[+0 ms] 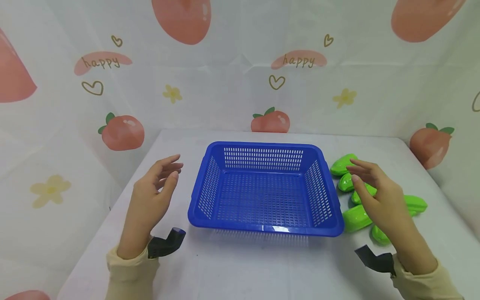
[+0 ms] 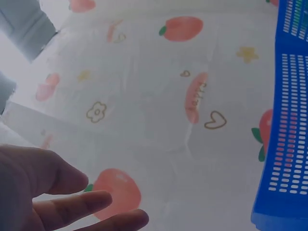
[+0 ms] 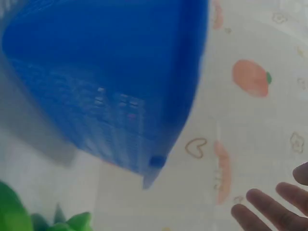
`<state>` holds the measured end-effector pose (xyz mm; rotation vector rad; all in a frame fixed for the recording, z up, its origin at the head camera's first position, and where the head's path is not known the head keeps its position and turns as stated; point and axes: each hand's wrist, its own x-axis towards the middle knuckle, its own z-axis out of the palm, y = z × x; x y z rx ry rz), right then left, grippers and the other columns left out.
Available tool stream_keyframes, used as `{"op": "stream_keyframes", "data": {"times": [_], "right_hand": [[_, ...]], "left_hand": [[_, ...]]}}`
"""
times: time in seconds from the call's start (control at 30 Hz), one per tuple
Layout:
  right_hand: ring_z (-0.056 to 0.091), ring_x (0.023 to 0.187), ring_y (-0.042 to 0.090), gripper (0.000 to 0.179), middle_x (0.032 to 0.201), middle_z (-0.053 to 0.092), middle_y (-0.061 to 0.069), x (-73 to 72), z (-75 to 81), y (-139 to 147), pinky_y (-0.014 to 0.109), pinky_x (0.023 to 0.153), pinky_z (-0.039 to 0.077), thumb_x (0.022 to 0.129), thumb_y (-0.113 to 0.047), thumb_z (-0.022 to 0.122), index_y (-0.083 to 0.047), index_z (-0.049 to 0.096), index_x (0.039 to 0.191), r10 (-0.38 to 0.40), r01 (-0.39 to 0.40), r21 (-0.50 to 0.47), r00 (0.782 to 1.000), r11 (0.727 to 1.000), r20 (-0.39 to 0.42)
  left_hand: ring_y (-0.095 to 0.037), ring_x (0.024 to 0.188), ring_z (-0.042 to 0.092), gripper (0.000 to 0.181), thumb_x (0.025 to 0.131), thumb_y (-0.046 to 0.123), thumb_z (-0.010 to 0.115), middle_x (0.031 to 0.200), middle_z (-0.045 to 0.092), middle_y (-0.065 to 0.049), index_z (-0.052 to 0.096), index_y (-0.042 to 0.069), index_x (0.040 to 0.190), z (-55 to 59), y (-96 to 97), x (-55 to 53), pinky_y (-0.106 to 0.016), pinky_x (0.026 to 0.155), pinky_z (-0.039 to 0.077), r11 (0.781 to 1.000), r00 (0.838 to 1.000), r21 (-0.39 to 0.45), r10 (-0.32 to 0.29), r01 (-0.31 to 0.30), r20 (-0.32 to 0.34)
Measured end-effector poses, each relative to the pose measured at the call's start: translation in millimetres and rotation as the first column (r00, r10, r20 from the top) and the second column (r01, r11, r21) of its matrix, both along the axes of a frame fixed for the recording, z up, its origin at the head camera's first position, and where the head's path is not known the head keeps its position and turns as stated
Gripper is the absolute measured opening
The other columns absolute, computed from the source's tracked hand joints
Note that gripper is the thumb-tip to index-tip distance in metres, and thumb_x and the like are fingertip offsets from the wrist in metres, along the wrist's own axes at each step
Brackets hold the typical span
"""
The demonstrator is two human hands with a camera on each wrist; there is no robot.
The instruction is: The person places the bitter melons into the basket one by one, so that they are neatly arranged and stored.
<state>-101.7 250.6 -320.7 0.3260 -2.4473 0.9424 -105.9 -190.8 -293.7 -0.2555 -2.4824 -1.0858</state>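
On the white table (image 1: 258, 271), the green pieces (image 1: 356, 218) lie at mixed slants beside the basket's right end, partly hidden by the right hand (image 1: 380, 191). Its fingers are spread, gripping nothing. The left hand (image 1: 153, 187), loosely bent and unloaded, hangs left of the basket (image 1: 240, 227). That sits between them, mouth up, long axis running left-right. Behind stands printed cloth (image 1: 225, 83).

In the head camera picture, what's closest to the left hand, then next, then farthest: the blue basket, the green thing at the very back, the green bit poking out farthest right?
From the left hand:
1. Blue basket: just to its right.
2. Backmost green thing: past the basket's right side.
3. Green bit farthest right: beyond the right hand.
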Motion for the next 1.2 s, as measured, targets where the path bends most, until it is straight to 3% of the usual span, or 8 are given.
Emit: {"op": "stream_keyframes", "data": {"times": [0.03, 0.2, 0.27, 0.5, 0.73, 0.9, 1.1, 1.2], "right_hand": [[0.052, 0.115, -0.013, 0.041, 0.121, 0.065, 0.022, -0.4, -2.0, 3, -0.006, 0.087, 0.028, 0.098, -0.012, 0.055, -0.013, 0.05, 0.139, -0.011, 0.011, -0.001, 1.0, 1.0, 0.018], [0.051, 0.117, -0.013, 0.045, 0.127, 0.062, 0.021, -1.5, -12.5, 14, -0.006, 0.085, 0.029, 0.098, -0.013, 0.054, -0.018, 0.046, 0.143, -0.031, 0.032, -0.019, 0.998, 0.999, 0.054], [0.038, 0.106, -0.03, 0.047, 0.126, 0.061, 0.022, -1.5, -18.1, 17, -0.006, 0.085, 0.03, 0.098, -0.012, 0.055, -0.018, 0.045, 0.143, -0.038, 0.039, -0.027, 0.998, 0.999, 0.041], [0.037, 0.107, -0.03, 0.052, 0.126, 0.061, 0.024, 1.4, -38.9, 24, -0.006, 0.083, 0.03, 0.095, -0.01, 0.059, -0.015, 0.044, 0.145, -0.06, 0.06, -0.036, 0.998, 0.998, 0.001], [0.033, 0.114, -0.029, 0.056, 0.132, 0.061, 0.011, 5.3, -58.3, 28, -0.003, 0.094, 0.024, 0.094, -0.01, 0.061, -0.018, 0.042, 0.145, -0.036, 0.036, 0.004, 0.999, 0.999, 0.024], [0.028, 0.121, -0.025, 0.055, 0.131, 0.059, 0.021, 8.3, -68.5, 30, 0.03, 0.115, 0.03, 0.094, -0.013, 0.062, -0.017, 0.042, 0.146, -0.024, 0.02, 0.042, 0.997, 0.999, 0.08], [0.033, 0.13, -0.014, 0.053, 0.133, 0.057, 0.021, 10.7, -73.3, 31, 0.043, 0.112, 0.031, 0.095, -0.015, 0.061, -0.015, 0.043, 0.145, -0.004, -0.004, 0.071, 0.993, 0.997, 0.12], [0.04, 0.136, 0.007, 0.052, 0.135, 0.056, 0.02, 12.3, -74.4, 32, 0.056, 0.103, 0.033, 0.096, -0.017, 0.061, -0.015, 0.043, 0.145, 0.001, -0.015, 0.093, 0.989, 0.996, 0.149]], "left_hand": [[-0.027, 0.108, 0.065, 0.036, 0.101, 0.017, 0.048, 0.119, 0.068, -0.012, 0.054, 0.015, 0.136, -0.7, -1.3, -0.6, -0.048, 0.093, 0.051, 1.0, 1.0, 0.008, 0.007, -0.007, -0.004], [-0.026, 0.112, 0.064, 0.038, 0.1, 0.016, 0.049, 0.123, 0.065, -0.013, 0.052, 0.015, 0.138, -6.0, -8.0, -5.1, -0.044, 0.093, 0.051, 0.998, 1.0, 0.055, 0.019, -0.019, -0.002], [-0.029, 0.115, 0.062, 0.04, 0.101, 0.016, 0.049, 0.126, 0.063, -0.014, 0.05, 0.015, 0.14, -8.6, -10.0, -6.8, -0.051, 0.094, 0.049, 0.997, 1.0, 0.074, 0.014, -0.016, 0.027], [-0.037, 0.125, 0.053, 0.046, 0.101, 0.021, 0.048, 0.137, 0.054, -0.017, 0.041, 0.015, 0.146, -21.9, -13.2, -11.3, -0.059, 0.099, 0.045, 0.996, 0.986, 0.085, -0.028, 0.014, 0.164], [-0.039, 0.128, 0.05, 0.051, 0.101, 0.023, 0.049, 0.142, 0.049, -0.019, 0.035, 0.013, 0.148, -36.0, -13.8, -19.2, -0.06, 0.101, 0.043, 0.995, 0.965, 0.088, -0.059, 0.037, 0.257], [-0.041, 0.129, 0.049, 0.053, 0.101, 0.022, 0.049, 0.143, 0.047, -0.021, 0.032, 0.011, 0.15, -42.4, -13.2, -23.2, -0.061, 0.1, 0.042, 0.994, 0.951, 0.092, -0.084, 0.059, 0.297], [-0.04, 0.129, 0.049, 0.055, 0.1, 0.022, 0.051, 0.144, 0.046, -0.021, 0.03, 0.01, 0.15, -49.1, -14.2, -26.9, -0.059, 0.101, 0.042, 0.989, 0.936, 0.132, -0.111, 0.07, 0.333], [-0.04, 0.13, 0.048, 0.056, 0.1, 0.022, 0.051, 0.145, 0.045, -0.022, 0.029, 0.01, 0.151, -52.7, -14.9, -28.8, -0.056, 0.102, 0.042, 0.984, 0.924, 0.158, -0.134, 0.082, 0.358]]}}
